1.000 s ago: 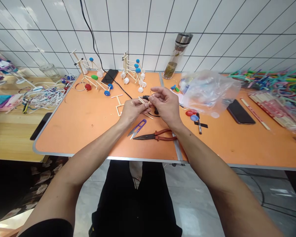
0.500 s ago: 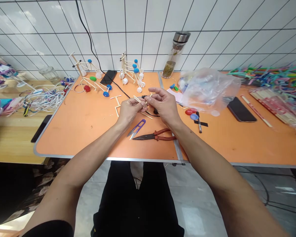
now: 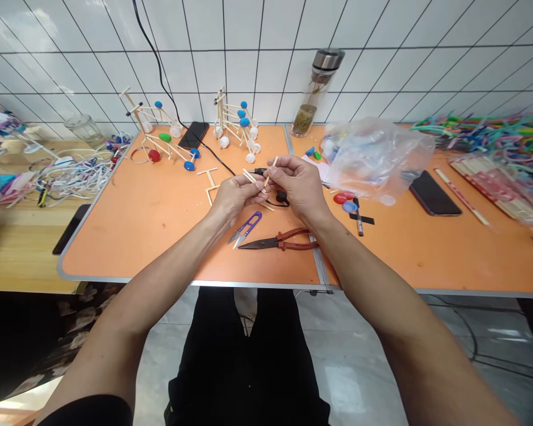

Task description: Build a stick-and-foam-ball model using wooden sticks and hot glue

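My left hand [image 3: 233, 196] is closed in a pinch on a few thin wooden sticks [image 3: 250, 177] that point up and left. My right hand [image 3: 296, 184] is closed on one short wooden stick [image 3: 271, 169], held nearly upright against the left hand's sticks. Both hands hover above the orange table [image 3: 160, 225], close together. Under them lie a black glue-gun tip with its cable [image 3: 281, 197], a T-shaped stick piece [image 3: 210, 179], purple thread snips [image 3: 247, 228] and red-handled pliers [image 3: 279, 241].
Two stick models with coloured caps [image 3: 160, 142] [image 3: 235, 127] stand at the back by a black phone [image 3: 194, 135]. A glass bottle [image 3: 313, 94], a clear plastic bag [image 3: 373, 160], loose caps [image 3: 344, 202], another phone [image 3: 432, 193] and coloured straws [image 3: 484, 136] lie to the right.
My right hand has turned its stick from lying low to nearly upright. Both hands stay pinched together over the same spot; the view has shifted slightly.
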`<act>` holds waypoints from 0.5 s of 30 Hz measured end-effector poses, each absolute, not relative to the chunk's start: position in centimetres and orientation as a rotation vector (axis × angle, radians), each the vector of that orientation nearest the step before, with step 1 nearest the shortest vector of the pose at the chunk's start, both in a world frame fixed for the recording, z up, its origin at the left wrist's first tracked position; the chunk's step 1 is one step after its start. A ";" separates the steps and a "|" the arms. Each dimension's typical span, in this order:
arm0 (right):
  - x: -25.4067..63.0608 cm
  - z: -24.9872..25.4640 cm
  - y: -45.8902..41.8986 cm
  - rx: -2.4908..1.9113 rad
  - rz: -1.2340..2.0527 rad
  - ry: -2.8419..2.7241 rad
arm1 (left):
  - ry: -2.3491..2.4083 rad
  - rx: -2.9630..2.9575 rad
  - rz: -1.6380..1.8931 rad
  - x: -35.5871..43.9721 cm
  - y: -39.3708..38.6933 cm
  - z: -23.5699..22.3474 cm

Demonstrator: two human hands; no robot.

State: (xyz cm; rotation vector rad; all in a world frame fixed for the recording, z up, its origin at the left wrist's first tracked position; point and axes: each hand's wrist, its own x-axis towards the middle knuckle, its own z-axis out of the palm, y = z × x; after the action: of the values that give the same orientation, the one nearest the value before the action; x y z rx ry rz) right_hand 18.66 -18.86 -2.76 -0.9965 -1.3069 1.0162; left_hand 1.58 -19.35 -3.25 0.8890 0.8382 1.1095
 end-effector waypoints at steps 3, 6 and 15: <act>19.0 -2.7 -18.7 -1.023 0.993 -1.267 | 0.904 0.850 1.132 1.3 -19.1 -3.2; 19.2 -2.6 -18.7 -1.023 0.979 -1.260 | 0.937 0.865 1.152 1.0 -19.0 -3.2; 18.8 -2.2 -19.4 -0.989 0.935 -1.347 | 0.900 0.804 1.168 0.9 -18.6 -2.7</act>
State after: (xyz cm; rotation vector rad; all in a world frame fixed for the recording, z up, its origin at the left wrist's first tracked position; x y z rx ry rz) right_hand 18.83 -19.41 -2.19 -0.9895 -1.3473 0.9352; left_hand 0.88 -18.61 -2.72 0.8043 0.8997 1.1678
